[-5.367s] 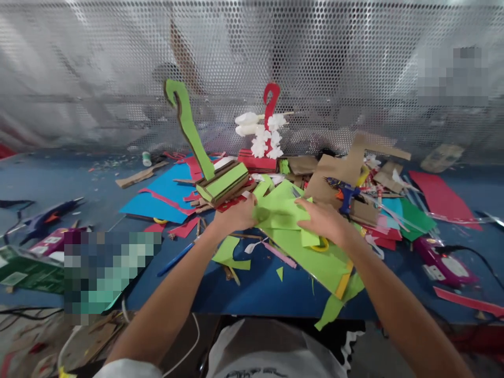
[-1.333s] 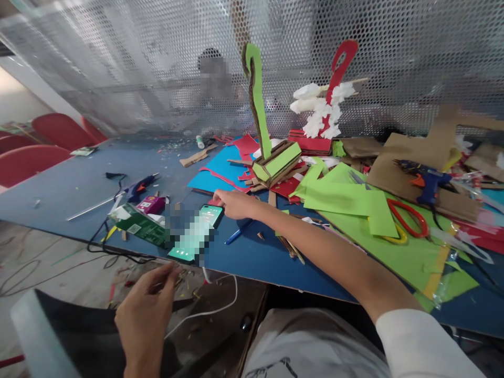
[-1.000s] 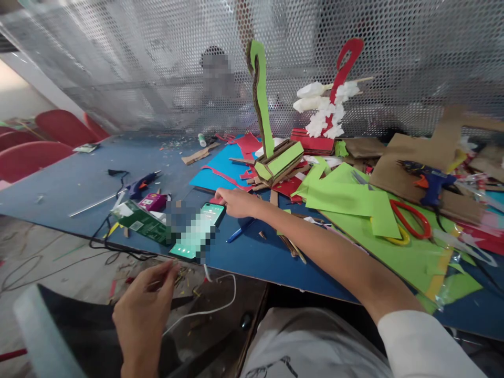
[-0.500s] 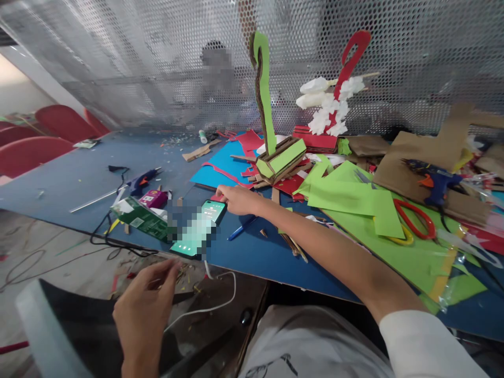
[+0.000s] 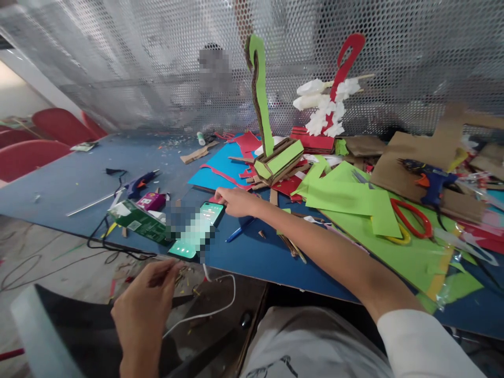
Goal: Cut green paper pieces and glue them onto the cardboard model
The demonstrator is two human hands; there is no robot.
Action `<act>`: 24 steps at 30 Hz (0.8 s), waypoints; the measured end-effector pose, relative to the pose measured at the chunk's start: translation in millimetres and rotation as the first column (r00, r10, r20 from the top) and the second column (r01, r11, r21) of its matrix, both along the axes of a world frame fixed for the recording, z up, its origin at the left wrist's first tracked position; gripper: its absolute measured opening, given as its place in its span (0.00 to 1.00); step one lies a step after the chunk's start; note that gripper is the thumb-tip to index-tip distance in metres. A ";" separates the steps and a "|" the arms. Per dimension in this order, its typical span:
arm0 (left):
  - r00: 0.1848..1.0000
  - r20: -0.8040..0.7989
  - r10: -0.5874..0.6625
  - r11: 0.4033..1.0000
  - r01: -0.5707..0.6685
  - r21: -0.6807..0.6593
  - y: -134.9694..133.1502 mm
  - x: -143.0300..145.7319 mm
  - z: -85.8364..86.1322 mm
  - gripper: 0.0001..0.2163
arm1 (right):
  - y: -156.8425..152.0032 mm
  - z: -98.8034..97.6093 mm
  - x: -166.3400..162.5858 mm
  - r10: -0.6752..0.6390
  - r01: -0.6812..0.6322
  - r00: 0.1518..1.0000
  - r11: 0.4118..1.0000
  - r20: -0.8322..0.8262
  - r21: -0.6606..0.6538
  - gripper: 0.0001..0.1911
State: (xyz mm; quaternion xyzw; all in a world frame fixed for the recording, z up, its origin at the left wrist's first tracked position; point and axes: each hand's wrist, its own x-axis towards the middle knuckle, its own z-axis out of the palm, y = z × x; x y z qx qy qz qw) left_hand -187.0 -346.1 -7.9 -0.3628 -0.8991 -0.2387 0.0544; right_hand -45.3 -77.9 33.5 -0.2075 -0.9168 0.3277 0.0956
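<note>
- Head view: blue table [image 5: 244, 257] littered with craft scraps; perforated metal screen [image 5: 149, 73] behind it.
- Phone [image 5: 197, 231], screen lit green, lies near the table's front edge; the middle of its display is blocked out by pixelation.
- Right hand [image 5: 238, 203] at the phone's far end; fingers curled under, tips close by a red scrap. Cannot tell whether they pinch it.
- Left hand [image 5: 144, 302] in front of the table edge, below the phone; fingers bent in toward the thumb. Cannot tell whether anything is between them.
- Left of the phone: green printed box [image 5: 144, 223], purple pack [image 5: 153, 201], blue glue gun [image 5: 140, 184].
- Blue pen [image 5: 239, 230] just right of the phone, near the right wrist.
- Beyond the right hand: green hook-necked cardboard model [image 5: 263, 105], upright on its base; farther right, a red hooked model [image 5: 346, 58] with white tufts.
- Lime paper [image 5: 342, 199] at right, red-handled scissors [image 5: 425, 231] on it.
</note>
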 end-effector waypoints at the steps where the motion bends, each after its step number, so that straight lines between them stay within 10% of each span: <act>1: 1.000 -0.015 0.006 0.999 -0.007 -0.034 0.9 0.3 2.2 0.17 | 0.2 0.1 0.3 0.009 -0.009 1.000 1.000 -0.008 -0.018 0.20; 24: 0.994 -0.031 -0.102 0.993 0.100 -0.060 1.0 4.4 4.5 0.17 | 0.6 -0.4 -1.7 0.016 -0.016 0.998 1.000 0.059 -0.002 0.18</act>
